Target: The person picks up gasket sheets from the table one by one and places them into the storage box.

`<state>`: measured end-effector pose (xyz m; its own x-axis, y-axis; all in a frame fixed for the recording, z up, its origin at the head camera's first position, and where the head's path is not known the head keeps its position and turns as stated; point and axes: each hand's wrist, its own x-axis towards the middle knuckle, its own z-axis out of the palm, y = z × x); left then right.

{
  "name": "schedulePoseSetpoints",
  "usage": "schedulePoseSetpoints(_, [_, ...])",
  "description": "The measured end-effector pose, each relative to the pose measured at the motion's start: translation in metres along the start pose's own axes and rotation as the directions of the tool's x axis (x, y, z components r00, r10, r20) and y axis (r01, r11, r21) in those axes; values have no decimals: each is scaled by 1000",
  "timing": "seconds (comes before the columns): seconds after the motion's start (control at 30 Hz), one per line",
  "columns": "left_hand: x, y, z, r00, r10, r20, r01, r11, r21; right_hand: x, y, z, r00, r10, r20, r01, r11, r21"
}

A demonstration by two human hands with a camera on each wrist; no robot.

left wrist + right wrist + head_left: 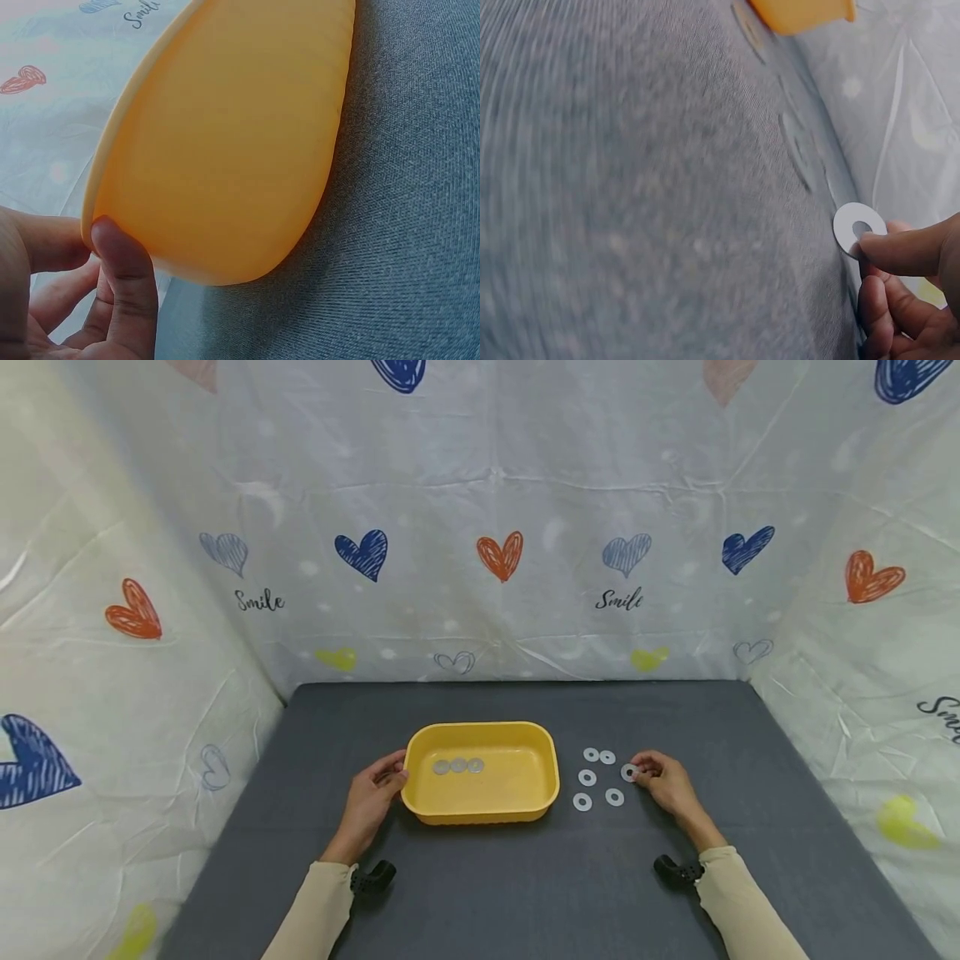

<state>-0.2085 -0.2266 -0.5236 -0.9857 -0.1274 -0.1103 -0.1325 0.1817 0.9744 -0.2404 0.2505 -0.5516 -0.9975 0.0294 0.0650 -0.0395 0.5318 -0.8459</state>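
Note:
My left hand (372, 793) grips the left rim of a yellow plastic tray (517, 781), thumb on the outer wall as the left wrist view shows. Three flat metal washers (436, 767) lie in a row on the tray's floor, left of its middle. To the right of the tray, my right hand (666, 783) pinches a single flat washer (843, 227) between thumb and fingers. In the right wrist view that washer is tipped up on its edge, its hole facing the camera. Several more washers (615, 803) lie flat on the cloth between the tray and my right hand.
A dark grey cloth (525, 893) covers the table. White curtains (420, 610) printed with hearts stand behind the table and along both sides. Each wrist wears a black strapped device (375, 877) below the hand.

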Motion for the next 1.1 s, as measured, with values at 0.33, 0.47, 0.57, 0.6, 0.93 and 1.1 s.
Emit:
schedulePoseSetpoints(0.33, [-1, -2, 0, 1000, 5, 9, -5, 1000, 2, -8, -19, 3, 999, 17, 44, -18, 999, 26])
schedulePoseSetpoints(0.47, [1, -2, -1, 1000, 4, 7, -4, 1000, 12, -11, -30, 10, 998, -4, 60, -2, 996, 93])
schedulePoseSetpoints(0.57, [3, -2, -2, 1000, -3, 9, 3, 1000, 25, -13, -37, 15, 998, -14, 60, 5, 989, 146])
schedulePoseSetpoints(0.6, [3, -2, -2, 1000, -5, 8, 5, 1000, 28, -13, -39, 17, 998, -15, 54, 6, 987, 159])
schedulePoseSetpoints(0.93, [3, -3, -1, 1000, -5, 3, 5, 1000, 15, -13, -68, 21, 995, 5, 98, -18, 991, 136])
schedulePoseSetpoints(1.1, [2, -3, -2, 1000, 2, 9, -2, 1000, 7, -5, -81, 20, 991, -32, 128, 10, 986, 168])
